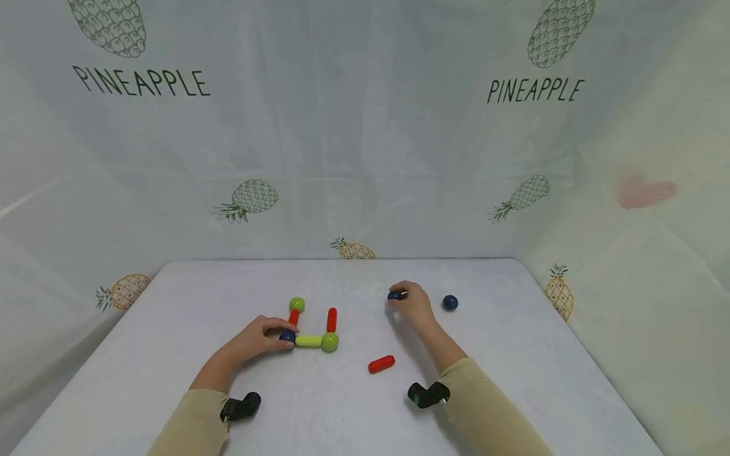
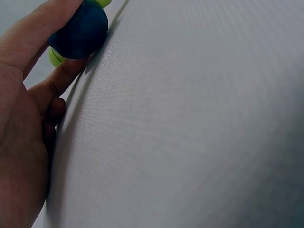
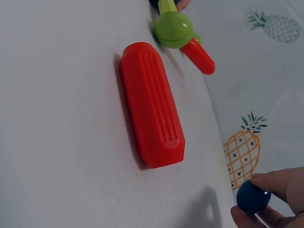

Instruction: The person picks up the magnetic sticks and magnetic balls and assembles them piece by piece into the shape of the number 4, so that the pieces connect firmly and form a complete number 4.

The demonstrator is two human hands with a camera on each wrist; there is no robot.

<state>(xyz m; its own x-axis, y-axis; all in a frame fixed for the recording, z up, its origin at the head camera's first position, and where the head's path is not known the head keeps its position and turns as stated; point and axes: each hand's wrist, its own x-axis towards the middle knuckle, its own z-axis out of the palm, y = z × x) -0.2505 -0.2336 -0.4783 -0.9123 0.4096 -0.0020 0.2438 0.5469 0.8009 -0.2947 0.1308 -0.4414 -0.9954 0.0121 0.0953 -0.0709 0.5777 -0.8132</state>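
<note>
My left hand (image 1: 258,337) pinches a dark blue ball (image 2: 81,32) between thumb and fingers. That ball forms a corner of a U-shaped piece on the table: a red rod (image 1: 293,317) runs back from it to a green ball (image 1: 296,304), and a yellow-green rod (image 1: 308,341) leads right to another green ball (image 1: 329,342). From this second green ball a further red rod (image 1: 332,320) points back, its far end free. To the right, my right hand (image 1: 414,306) holds a separate blue ball (image 3: 253,196) by its fingertips, above the table in the right wrist view.
A loose red rod (image 3: 152,105) lies on the white table (image 1: 319,405) between the two forearms. Another dark blue ball (image 1: 450,303) rests right of my right hand. Behind the table hangs a pale cloth (image 1: 365,126) printed with pineapples.
</note>
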